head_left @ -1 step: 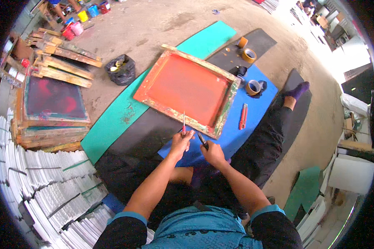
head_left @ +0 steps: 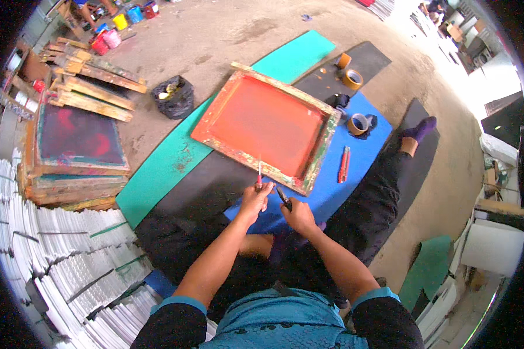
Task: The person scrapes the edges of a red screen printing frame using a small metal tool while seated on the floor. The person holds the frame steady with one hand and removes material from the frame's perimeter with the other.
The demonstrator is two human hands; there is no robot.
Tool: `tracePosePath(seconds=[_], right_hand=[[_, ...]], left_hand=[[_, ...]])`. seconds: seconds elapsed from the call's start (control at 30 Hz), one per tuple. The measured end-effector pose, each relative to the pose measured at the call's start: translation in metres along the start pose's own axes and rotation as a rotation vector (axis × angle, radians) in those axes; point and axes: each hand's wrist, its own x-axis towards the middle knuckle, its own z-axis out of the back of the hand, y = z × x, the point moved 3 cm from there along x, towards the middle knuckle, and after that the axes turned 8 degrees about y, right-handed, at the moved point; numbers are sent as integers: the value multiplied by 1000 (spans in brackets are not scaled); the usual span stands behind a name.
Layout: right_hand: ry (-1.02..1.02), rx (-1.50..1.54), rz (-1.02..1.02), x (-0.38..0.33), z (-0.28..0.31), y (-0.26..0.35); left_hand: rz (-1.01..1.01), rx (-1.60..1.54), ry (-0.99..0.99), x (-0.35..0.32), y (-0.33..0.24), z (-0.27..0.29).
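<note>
Across the green mat point(head_left: 166, 166) and blue mat point(head_left: 364, 151) lies an orange-faced frame point(head_left: 265, 125), wooden rim point(head_left: 321, 152) paint-stained; left hand point(head_left: 254, 203) grips a slim red-handled tool point(head_left: 259, 181) by its near edge, right hand point(head_left: 300, 215) clasps a black-handled tool point(head_left: 284, 199); floor point(head_left: 198, 32) spreads wide far side.

The left camera of the pair on your head looks down and forward over your shirt point(head_left: 279, 320). It sees your left hand point(head_left: 253, 203) and right hand point(head_left: 300, 215) from near, about mid-view; its wide lens reaches far across the floor point(head_left: 186, 46), bending straight edges.
</note>
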Motion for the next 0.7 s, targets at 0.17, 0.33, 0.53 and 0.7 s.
tracePosePath(seconds=[0.17, 0.33, 0.53, 0.7], right_hand=[[85, 3, 135, 24, -28, 23], [198, 137, 348, 57, -53, 48], [524, 381, 241, 73, -66, 99], [533, 378, 267, 76, -86, 101]], left_hand=[[37, -31, -5, -4, -21, 34], [56, -112, -71, 0, -38, 83], [-52, -157, -385, 15, -52, 146], [-128, -451, -707, 31, -65, 222]])
